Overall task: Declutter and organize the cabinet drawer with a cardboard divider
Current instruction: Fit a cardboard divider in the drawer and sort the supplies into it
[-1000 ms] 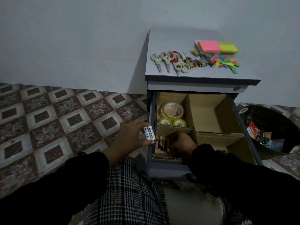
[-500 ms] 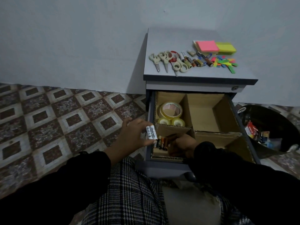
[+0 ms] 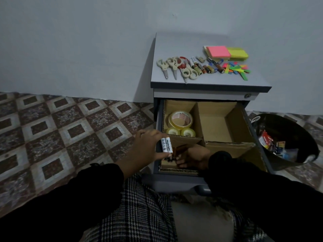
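Single head-worn view, looking forward and down from close above the person's lap. The open drawer (image 3: pixel 206 137) lies near, just right of centre; the cabinet top (image 3: pixel 206 79) and wall (image 3: pixel 87 41) stand beyond it.

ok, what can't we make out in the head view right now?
- Right hand: fingers blurred, grip unclear.
- Batteries in the front-left compartment: count hidden by both hands.
- Front-right compartment: floor hidden by the right sleeve.
- Bin contents: dark, too small.
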### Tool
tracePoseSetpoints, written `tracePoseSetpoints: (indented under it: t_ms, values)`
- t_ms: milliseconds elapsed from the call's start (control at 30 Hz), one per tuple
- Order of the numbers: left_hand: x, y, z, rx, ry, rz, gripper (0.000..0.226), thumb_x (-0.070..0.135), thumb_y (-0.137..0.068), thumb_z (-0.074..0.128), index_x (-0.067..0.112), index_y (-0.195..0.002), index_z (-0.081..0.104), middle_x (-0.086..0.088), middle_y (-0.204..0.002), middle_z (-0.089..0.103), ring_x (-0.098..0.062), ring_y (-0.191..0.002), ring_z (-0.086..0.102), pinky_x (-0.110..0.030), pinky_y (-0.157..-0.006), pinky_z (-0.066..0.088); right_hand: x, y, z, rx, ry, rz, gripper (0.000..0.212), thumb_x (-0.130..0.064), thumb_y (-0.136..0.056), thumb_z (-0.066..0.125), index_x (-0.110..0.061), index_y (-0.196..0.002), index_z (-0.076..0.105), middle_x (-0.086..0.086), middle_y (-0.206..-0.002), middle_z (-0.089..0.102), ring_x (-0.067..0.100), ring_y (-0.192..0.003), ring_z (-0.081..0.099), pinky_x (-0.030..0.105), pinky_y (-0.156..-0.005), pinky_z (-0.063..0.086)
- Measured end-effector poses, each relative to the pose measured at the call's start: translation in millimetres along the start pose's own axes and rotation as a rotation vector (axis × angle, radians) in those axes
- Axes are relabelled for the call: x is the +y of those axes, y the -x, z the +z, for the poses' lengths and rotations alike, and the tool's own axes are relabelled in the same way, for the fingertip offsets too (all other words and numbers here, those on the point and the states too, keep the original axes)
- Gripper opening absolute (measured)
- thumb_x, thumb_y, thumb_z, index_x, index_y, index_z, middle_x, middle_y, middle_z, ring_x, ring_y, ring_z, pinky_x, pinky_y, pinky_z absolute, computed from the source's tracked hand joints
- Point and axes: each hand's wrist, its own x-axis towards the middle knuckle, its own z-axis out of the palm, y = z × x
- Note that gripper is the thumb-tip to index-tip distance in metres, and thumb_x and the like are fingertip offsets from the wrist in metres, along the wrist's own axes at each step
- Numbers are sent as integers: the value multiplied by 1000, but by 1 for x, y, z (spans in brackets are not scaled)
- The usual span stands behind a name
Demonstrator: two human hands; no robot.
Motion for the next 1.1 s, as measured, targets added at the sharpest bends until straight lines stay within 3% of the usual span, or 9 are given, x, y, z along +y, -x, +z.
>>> tracePoseSetpoints:
  t_ms: [100,267,433,500,600,733,900,1000,1100]
  values:
    - [6,-3,3,-7,-11,19,63,55,-69,72,24,-123,59,4,-118,60,-16,-110,52,-28,-87,18,-6,7,-7,-25,127,-36,30,14,-88,39,8,-109,59,16,-85,57,22,-69,56,27,-60,50]
    - [18,-8,9,-26,22,34,64,51,-68,74,22,-123,59,2,-120,60,-16,-110,51,-24,-81,15,-24,39,-31,-26,347,-206,27,10,-88,47,-4,-108,58,9,-83,61,17,-68,58,25,-65,52]
    - [35,-15,19,-85,83,33,61,39,-74,76,20,-128,55,1,-121,59,-15,-106,55,-25,-85,24,-33,49,-69,345,822,-633,15,-6,-91,52,-9,-100,64,6,-101,64,18,-90,59,27,-77,46]
    - [44,-20,25,-133,121,27,60,33,-74,76,19,-128,55,1,-118,59,-15,-100,56,-26,-85,33,-31,44,-89,448,934,-708,14,-11,-92,54,-7,-102,62,9,-104,63,21,-94,58,23,-76,40]
    - [53,-27,33,-185,135,18,60,30,-74,77,18,-129,54,1,-120,58,-16,-101,55,-30,-87,41,-26,32,-115,469,1043,-620,23,-23,-95,52,-3,-102,61,13,-101,62,25,-93,58,24,-73,38]
    - [53,-32,43,-231,136,0,61,24,-73,78,15,-128,55,-2,-121,57,-19,-102,56,-31,-88,44,-20,25,-128,347,1123,-452,34,-34,-98,43,-5,-87,57,14,-84,55,26,-84,54,27,-67,32]
    - [53,-36,46,-273,71,-11,61,27,-74,77,15,-129,54,-3,-125,56,-19,-106,55,-31,-90,41,-17,22,-127,258,1102,-382,48,-42,-99,35,-4,-99,64,18,-100,63,27,-90,56,28,-73,36]
    - [52,-38,42,-300,-139,-11,60,40,-77,71,23,-130,50,2,-131,51,-16,-121,46,-33,-102,28,-18,19,-127,250,1103,-347,52,-45,-99,32,-4,-101,64,18,-103,63,25,-88,54,28,-74,37]
    - [46,-37,37,-323,-381,1,54,47,-79,65,26,-126,49,5,-132,50,-15,-125,41,-32,-98,17,-19,18,-126,255,1108,-328,55,-48,-98,30,-4,-100,63,19,-104,62,24,-86,52,28,-74,37]
